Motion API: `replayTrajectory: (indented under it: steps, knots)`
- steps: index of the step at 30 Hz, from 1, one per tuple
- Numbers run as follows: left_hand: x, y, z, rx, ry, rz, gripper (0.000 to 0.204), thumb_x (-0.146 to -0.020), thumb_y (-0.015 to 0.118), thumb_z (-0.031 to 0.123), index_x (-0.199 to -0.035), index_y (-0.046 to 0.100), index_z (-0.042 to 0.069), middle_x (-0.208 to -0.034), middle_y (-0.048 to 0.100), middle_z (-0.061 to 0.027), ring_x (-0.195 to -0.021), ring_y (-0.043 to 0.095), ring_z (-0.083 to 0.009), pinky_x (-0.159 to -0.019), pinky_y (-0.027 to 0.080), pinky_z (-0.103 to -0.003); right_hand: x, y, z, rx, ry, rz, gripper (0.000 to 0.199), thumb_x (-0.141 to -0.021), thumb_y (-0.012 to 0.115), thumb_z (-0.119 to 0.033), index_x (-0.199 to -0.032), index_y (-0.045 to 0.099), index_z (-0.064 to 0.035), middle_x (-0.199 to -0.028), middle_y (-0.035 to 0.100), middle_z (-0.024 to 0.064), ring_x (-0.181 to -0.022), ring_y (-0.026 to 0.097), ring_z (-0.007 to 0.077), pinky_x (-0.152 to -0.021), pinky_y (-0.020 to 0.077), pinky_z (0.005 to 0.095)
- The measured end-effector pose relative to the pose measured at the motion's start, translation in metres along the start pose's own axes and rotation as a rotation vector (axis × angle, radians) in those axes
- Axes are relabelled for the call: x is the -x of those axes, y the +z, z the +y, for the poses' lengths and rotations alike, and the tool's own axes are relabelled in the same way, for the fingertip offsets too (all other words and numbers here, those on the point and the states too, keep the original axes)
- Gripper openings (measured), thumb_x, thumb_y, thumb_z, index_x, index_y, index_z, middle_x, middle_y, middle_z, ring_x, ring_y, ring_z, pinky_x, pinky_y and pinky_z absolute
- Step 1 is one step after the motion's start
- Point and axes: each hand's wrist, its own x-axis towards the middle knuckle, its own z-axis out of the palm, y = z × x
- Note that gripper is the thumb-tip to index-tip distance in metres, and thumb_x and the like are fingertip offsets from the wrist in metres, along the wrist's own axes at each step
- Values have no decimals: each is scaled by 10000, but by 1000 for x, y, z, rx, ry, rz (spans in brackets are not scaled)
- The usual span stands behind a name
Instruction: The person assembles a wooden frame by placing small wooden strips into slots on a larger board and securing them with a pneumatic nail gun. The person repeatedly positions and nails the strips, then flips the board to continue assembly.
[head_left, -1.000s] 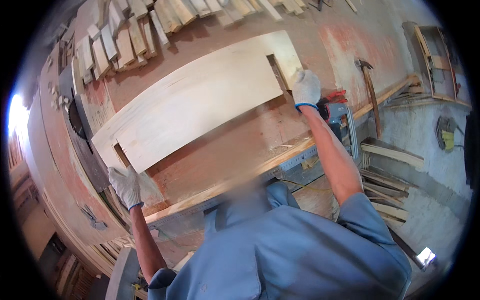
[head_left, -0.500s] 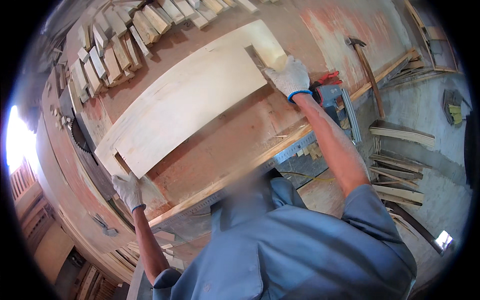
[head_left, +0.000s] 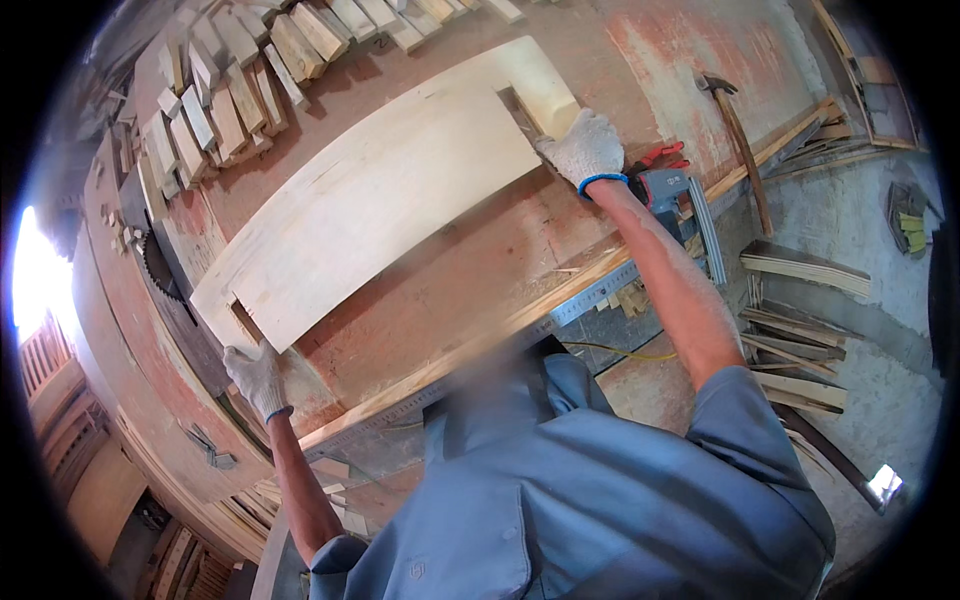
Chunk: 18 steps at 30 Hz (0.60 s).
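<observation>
1. Head view: a long pale wooden board (head_left: 375,200) lies flat and slantwise on the reddish, worn tabletop (head_left: 470,270), running from the lower left toward the upper right. It has a rectangular notch cut into each end.
2. The left hand (head_left: 257,377), in a white knit glove, grips the board's near-left end at the notch, fingers curled over the edge.
3. The right hand (head_left: 585,148), also gloved in white with a blue cuff, is clasped on the far-right end of the board, beside the other notch.
4. A circular saw blade (head_left: 158,268) shows at the left, just beside the board's left end; whether it touches the wood cannot be told.
5. Rows of short wooden blocks (head_left: 215,90) lie on the far side of the tabletop, set side by side, well apart from the hands.
6. A red and grey power tool (head_left: 668,185) rests at the tabletop's right edge, just beside the right wrist.
7. A hammer (head_left: 735,125) lies further right on the tabletop, head pointing away from the person.
8. A metal ruler strip (head_left: 590,298) runs along the near edge of the tabletop.
9. Loose wooden slats (head_left: 800,275) lie stacked on the floor at the right. No container shows in this view; everything lies loose.
</observation>
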Motion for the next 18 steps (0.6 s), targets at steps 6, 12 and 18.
replayTrajectory:
  steps: [6, 12, 18]
  knots:
    - [0, -4, 1, 48, -17, -26, 689, -848, 827, 308, -1334, 513, -66, -1255, 564, -218, -1180, 558, -356, -1046, 451, -446, 2, -11, -6, -7, -3, 55, 730, -740, 823, -569, -1107, 712, 52, -1070, 739, 299, -1016, 745, 440, -885, 608, 516]
    - [0, -1, -9, 115, -30, -40, 774, -839, 846, 295, -1405, 483, -88, -1302, 560, -198, -1219, 547, -309, -1076, 445, -404, 3, -12, -7, 26, 10, 43, 737, -744, 820, -571, -1120, 706, 53, -1087, 734, 302, -1028, 740, 440, -892, 605, 515]
    - [3, -6, 6, 56, -147, -113, 825, -863, 805, 372, -1447, 458, -96, -1383, 578, -275, -1286, 577, -370, -1107, 449, -433, 4, -24, -9, -59, -6, -67, 759, -750, 817, -580, -1148, 690, 54, -1111, 730, 295, -1054, 735, 425, -915, 597, 504]
